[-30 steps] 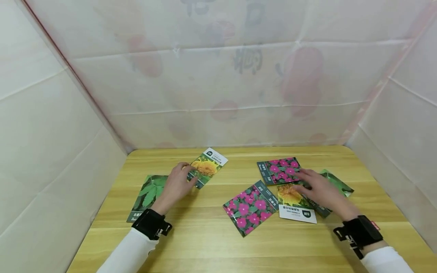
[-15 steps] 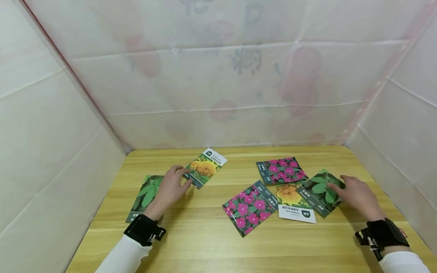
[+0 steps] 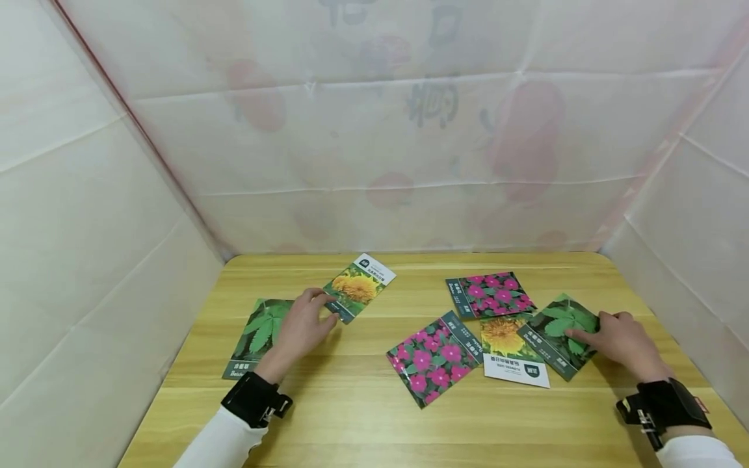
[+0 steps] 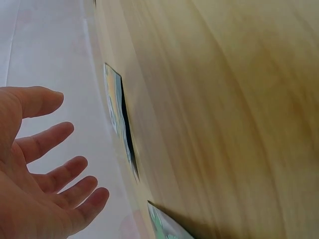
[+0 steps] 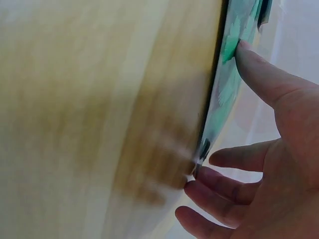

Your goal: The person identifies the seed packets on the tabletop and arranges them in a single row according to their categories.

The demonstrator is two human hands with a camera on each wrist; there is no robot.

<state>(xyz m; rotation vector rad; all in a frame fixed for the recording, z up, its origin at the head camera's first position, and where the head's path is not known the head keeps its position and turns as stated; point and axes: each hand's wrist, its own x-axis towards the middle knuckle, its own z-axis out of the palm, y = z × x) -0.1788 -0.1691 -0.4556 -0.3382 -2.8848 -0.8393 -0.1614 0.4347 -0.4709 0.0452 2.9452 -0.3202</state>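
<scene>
Seed packets lie on the wooden table. My left hand [image 3: 303, 328] hovers with loosely bent fingers beside a yellow-flower seed packet [image 3: 358, 286], above a green-leaf packet [image 3: 257, 341] that it partly covers. In the left wrist view the fingers [image 4: 55, 174] are spread, apart from the packet [image 4: 119, 114]. On the right, my right hand [image 3: 626, 344] holds the outer edge of another green-leaf seed packet [image 3: 556, 348]. Its thumb [image 5: 254, 69] presses on the printed face and fingertips meet the edge. That packet overlaps a yellow-flower packet [image 3: 506, 338].
Two pink-flower packets lie near the middle, one nearer [image 3: 433, 361] and one farther back [image 3: 491, 294]. The wooden table [image 3: 374, 422] ends at a pale sheet wall [image 3: 374, 143] behind, with more sheeting left [image 3: 76, 260] and right.
My right hand has moved right, off the pink and yellow packets, to the green-leaf packet's outer edge. That packet has shifted slightly right and nearer. The left hand has barely moved.
</scene>
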